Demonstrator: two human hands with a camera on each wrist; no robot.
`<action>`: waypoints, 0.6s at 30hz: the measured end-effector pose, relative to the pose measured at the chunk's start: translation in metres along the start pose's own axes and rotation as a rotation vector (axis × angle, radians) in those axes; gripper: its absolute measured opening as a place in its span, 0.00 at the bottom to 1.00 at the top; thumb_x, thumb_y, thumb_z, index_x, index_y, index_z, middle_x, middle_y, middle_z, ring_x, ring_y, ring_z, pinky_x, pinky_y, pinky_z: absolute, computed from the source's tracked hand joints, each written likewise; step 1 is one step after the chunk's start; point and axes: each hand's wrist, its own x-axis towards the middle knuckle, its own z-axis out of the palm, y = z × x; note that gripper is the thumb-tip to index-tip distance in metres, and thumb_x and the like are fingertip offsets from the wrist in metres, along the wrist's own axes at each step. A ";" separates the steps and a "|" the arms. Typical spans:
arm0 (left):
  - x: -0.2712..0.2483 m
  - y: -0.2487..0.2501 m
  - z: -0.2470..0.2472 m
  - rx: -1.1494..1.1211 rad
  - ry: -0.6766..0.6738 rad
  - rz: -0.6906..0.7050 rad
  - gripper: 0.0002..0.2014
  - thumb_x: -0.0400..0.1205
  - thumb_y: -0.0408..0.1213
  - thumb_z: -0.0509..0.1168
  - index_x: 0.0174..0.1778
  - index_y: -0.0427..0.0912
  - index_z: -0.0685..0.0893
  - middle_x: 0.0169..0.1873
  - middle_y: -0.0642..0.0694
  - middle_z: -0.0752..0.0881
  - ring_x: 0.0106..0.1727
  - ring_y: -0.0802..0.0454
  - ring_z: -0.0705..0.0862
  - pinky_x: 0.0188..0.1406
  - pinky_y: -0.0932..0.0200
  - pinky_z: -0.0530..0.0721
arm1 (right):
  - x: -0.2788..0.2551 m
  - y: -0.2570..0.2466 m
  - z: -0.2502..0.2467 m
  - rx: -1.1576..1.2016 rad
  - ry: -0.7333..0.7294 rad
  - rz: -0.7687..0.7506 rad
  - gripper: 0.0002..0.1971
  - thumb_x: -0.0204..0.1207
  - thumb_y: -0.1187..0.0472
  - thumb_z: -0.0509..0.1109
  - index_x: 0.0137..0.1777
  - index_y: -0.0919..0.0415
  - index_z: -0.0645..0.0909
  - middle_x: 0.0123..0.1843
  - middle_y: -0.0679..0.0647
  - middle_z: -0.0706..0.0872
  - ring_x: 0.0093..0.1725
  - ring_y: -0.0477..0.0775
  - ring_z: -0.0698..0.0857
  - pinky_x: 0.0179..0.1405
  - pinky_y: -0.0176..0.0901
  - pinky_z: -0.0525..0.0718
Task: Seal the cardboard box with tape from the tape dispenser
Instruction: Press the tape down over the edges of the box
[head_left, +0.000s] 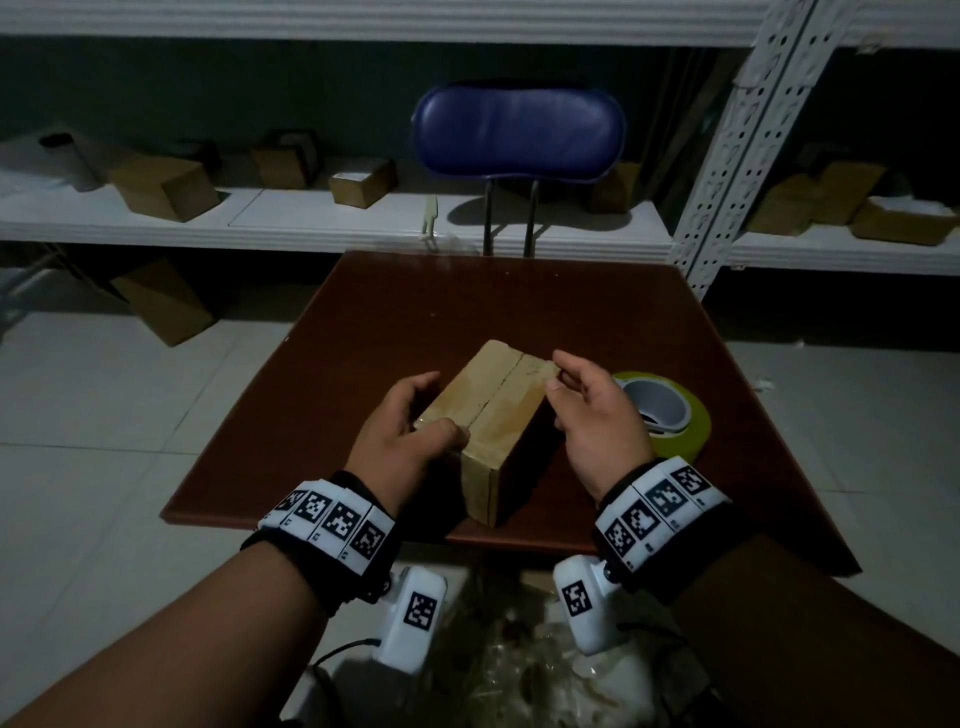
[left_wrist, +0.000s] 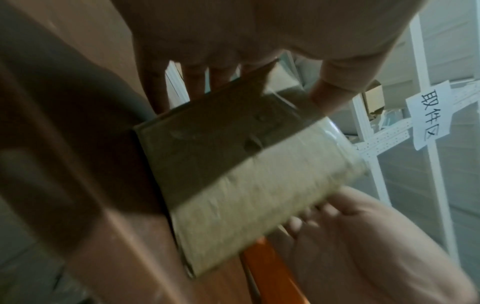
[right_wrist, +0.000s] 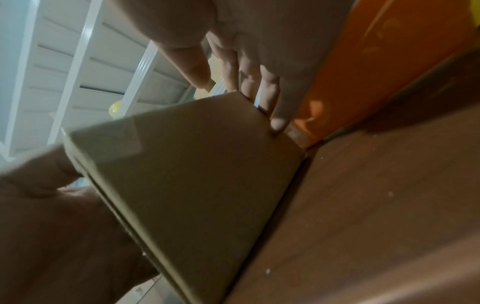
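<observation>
A small cardboard box (head_left: 498, 410) lies on the brown table (head_left: 467, 312), its top seam running away from me. Glossy tape covers its near end (head_left: 475, 483). My left hand (head_left: 410, 421) grips the box's near left side, thumb on top beside the seam. My right hand (head_left: 592, 410) holds the far right corner, thumb on the top edge and fingers along the side. Both wrist views are blurred: the left one shows the box (left_wrist: 233, 164) between the fingers and thumb, the right one the box (right_wrist: 194, 174) under my fingers (right_wrist: 278, 115). Behind my right hand sits a yellow tape roll (head_left: 693, 415).
A blue chair (head_left: 519, 130) stands behind the table's far edge. White shelves (head_left: 311, 218) carry several cardboard boxes, and a perforated rack post (head_left: 737, 156) rises at the right. Another box (head_left: 161, 301) lies on the tiled floor at left. Crumpled plastic (head_left: 519, 649) sits below the table's near edge.
</observation>
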 end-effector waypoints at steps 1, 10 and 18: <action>0.001 -0.001 -0.002 0.021 0.044 -0.002 0.31 0.77 0.32 0.73 0.76 0.50 0.74 0.65 0.50 0.81 0.58 0.46 0.85 0.55 0.46 0.86 | 0.000 0.000 -0.001 -0.016 0.005 -0.006 0.23 0.87 0.60 0.65 0.82 0.54 0.73 0.78 0.52 0.79 0.77 0.49 0.77 0.76 0.55 0.79; 0.016 0.003 -0.022 0.231 0.454 -0.091 0.29 0.73 0.59 0.76 0.62 0.45 0.81 0.53 0.48 0.86 0.53 0.48 0.86 0.53 0.49 0.84 | 0.003 0.008 -0.001 -0.129 0.047 -0.066 0.14 0.86 0.55 0.66 0.70 0.49 0.80 0.56 0.39 0.85 0.57 0.44 0.87 0.55 0.47 0.89; 0.019 0.001 -0.024 0.278 0.468 0.006 0.24 0.84 0.58 0.63 0.46 0.36 0.84 0.41 0.41 0.88 0.45 0.43 0.86 0.37 0.54 0.77 | 0.008 0.014 -0.003 -0.110 0.005 -0.025 0.27 0.87 0.58 0.64 0.85 0.46 0.66 0.41 0.48 0.84 0.39 0.44 0.86 0.51 0.58 0.89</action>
